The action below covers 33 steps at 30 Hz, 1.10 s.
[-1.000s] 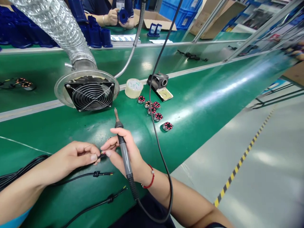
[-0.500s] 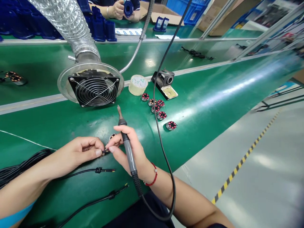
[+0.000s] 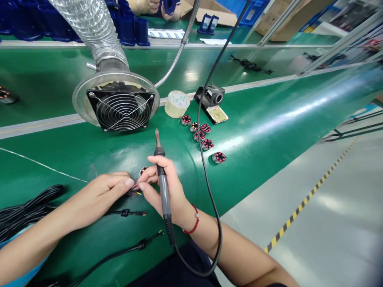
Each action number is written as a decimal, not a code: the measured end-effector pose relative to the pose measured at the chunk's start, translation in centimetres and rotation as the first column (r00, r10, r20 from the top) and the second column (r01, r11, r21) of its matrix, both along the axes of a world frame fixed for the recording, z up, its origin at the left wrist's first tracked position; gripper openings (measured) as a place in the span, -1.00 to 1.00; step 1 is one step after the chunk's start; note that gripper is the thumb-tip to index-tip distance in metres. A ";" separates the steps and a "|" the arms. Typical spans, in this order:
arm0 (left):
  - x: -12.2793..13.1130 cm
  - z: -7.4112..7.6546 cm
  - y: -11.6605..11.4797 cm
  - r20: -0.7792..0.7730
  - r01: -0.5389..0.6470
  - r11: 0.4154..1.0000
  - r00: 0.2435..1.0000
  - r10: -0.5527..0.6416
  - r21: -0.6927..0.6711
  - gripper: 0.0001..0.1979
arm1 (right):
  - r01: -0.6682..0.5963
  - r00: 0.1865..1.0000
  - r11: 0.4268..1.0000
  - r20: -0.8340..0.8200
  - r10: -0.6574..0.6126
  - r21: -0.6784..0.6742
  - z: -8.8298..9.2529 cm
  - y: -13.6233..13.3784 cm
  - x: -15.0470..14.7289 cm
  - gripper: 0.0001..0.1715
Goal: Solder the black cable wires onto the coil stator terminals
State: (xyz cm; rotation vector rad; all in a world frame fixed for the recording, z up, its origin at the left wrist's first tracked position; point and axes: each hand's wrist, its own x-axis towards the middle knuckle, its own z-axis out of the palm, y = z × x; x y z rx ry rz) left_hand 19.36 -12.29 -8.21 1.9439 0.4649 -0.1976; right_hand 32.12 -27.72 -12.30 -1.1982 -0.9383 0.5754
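Note:
My left hand (image 3: 103, 196) pinches the stripped end of a thin black cable (image 3: 135, 190) low over the green bench. My right hand (image 3: 163, 190) meets it fingertip to fingertip, pinching the same wire ends, while a grey soldering iron (image 3: 161, 179) rests between its fingers with the tip pointing away from me. A small round motor stator (image 3: 143, 170) lies just behind my right fingers. Two more black cables (image 3: 125, 213) with bared ends lie in front of my hands.
A fume fan (image 3: 121, 111) on a flexible duct stands behind my hands. A tape roll (image 3: 177, 103), an iron stand (image 3: 213, 104) and several red-wound stators (image 3: 203, 135) lie at right. A cable bundle (image 3: 26, 207) sits at left. Another person's hands (image 3: 155, 5) work across the bench.
The view has shifted a little. My hands stay joined at the wire ends, and the coloured wire tips now show between my fingertips.

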 end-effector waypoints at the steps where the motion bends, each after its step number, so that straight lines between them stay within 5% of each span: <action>1: 0.0 0.1 0.0 -0.007 0.000 1.000 1.000 0.000 -0.007 -0.38 | -0.002 1.000 1.000 0.018 0.002 0.007 0.0 0.0 0.0 -0.37; 9: 0.8 1.1 -1.4 -0.152 -0.191 0.924 0.977 0.148 -0.331 -0.65 | -0.027 0.994 1.000 0.107 0.026 0.006 -0.7 0.1 -0.1 -0.42; 13: 1.4 0.7 -1.1 -0.146 -0.257 0.948 0.962 0.232 -0.189 -0.70 | -0.031 0.998 0.993 0.046 0.037 -0.110 -0.6 -0.1 0.3 -0.49; 18: 2.4 0.3 -0.4 -0.119 -0.340 0.940 0.935 0.334 -0.038 -0.71 | 0.081 0.997 0.964 0.022 -0.078 -0.252 1.7 -2.1 1.6 -0.55; 24: 2.8 -0.3 -0.2 -0.130 -0.381 0.924 0.915 0.381 0.023 -0.73 | 0.388 0.902 0.914 0.251 -0.351 -0.118 1.7 -4.2 0.9 -0.83; 29: 2.9 -0.2 -0.6 -0.148 -0.375 0.922 0.911 0.386 0.095 -0.75 | 0.383 0.871 0.924 0.336 -0.359 -0.007 0.3 -4.2 0.2 -0.78; 33: 3.1 -0.1 -0.9 -0.152 -0.394 0.911 0.900 0.409 0.122 -0.79 | 0.383 0.886 0.922 0.305 -0.348 -0.059 0.3 -4.1 0.3 -0.76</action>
